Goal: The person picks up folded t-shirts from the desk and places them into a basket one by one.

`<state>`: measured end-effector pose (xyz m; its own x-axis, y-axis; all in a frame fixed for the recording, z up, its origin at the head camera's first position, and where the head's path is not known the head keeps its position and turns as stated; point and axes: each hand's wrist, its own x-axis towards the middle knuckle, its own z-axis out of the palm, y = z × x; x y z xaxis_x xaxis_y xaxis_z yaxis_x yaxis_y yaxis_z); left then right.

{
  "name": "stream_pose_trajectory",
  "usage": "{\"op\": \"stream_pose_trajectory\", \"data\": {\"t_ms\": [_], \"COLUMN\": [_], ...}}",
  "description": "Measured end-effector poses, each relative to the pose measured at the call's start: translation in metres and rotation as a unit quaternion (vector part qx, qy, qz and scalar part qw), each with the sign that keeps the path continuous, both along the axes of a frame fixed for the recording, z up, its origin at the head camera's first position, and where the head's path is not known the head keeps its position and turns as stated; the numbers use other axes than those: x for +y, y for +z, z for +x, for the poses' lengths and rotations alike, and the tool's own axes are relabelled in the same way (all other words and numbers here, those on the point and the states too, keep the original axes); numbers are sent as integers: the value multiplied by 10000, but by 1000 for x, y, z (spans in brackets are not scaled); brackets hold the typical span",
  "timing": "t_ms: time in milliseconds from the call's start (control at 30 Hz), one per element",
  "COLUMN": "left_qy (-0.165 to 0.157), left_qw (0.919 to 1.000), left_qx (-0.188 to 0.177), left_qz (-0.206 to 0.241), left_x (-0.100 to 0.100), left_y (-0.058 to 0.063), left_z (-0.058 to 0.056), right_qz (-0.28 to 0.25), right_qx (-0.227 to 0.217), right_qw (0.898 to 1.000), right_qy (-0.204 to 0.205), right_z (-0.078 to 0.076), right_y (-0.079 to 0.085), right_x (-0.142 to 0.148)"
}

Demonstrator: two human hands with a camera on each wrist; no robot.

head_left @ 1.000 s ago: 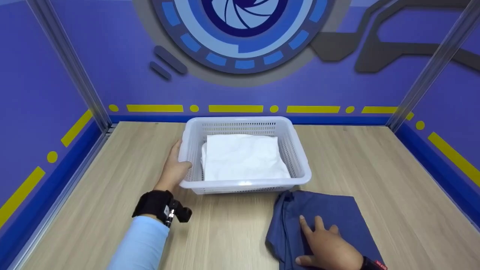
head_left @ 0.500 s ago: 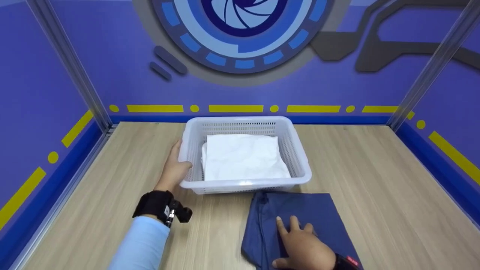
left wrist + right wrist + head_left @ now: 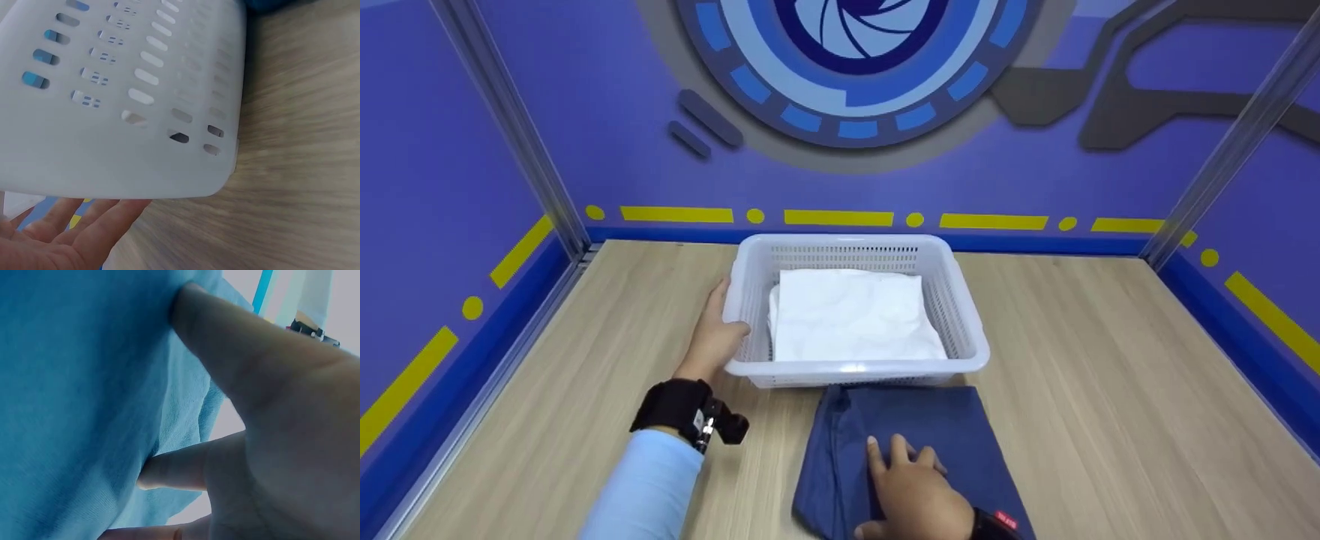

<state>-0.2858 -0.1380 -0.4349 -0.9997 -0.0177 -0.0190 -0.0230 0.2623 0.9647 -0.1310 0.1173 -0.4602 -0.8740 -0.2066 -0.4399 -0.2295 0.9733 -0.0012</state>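
Observation:
A white perforated plastic basket (image 3: 861,367) stands on the wooden table with folded white cloth (image 3: 847,319) inside. My left hand (image 3: 712,341) holds its left side, thumb over the rim and fingers outside; the left wrist view shows the basket's slotted wall (image 3: 101,152) close up. Just in front of the basket lies a folded navy blue cloth (image 3: 930,412), its garment type unclear. On top of it my right hand (image 3: 919,495) presses with spread fingers. In the right wrist view the fingertips touch the cloth (image 3: 67,382), which appears lighter blue there.
Purple-blue panels (image 3: 780,180) with yellow dashes enclose the wooden table (image 3: 1110,390) at the back and both sides. Metal posts (image 3: 529,135) stand at the back corners. A black band with a small camera (image 3: 690,412) sits on the left wrist.
The navy cloth has slid left across the table under my right hand, from the basket's front right to in front of it. My left hand and the basket keep their places.

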Motion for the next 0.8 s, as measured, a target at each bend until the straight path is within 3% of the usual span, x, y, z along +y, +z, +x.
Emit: {"op": "stream_pose_trajectory", "data": {"t_ms": [500, 800], "left_qy": [-13, 18], "left_qw": [10000, 10000], "left_qx": [34, 12], "left_qz": [-60, 38], "left_x": [-1, -2], "left_y": [0, -1], "left_z": [-1, -1], "right_qz": [72, 71], "right_qx": [-219, -59], "right_qw": [9995, 9995], "right_qy": [218, 297], "right_z": [-3, 0], "right_y": [-1, -2], "right_x": [-48, -63]}}
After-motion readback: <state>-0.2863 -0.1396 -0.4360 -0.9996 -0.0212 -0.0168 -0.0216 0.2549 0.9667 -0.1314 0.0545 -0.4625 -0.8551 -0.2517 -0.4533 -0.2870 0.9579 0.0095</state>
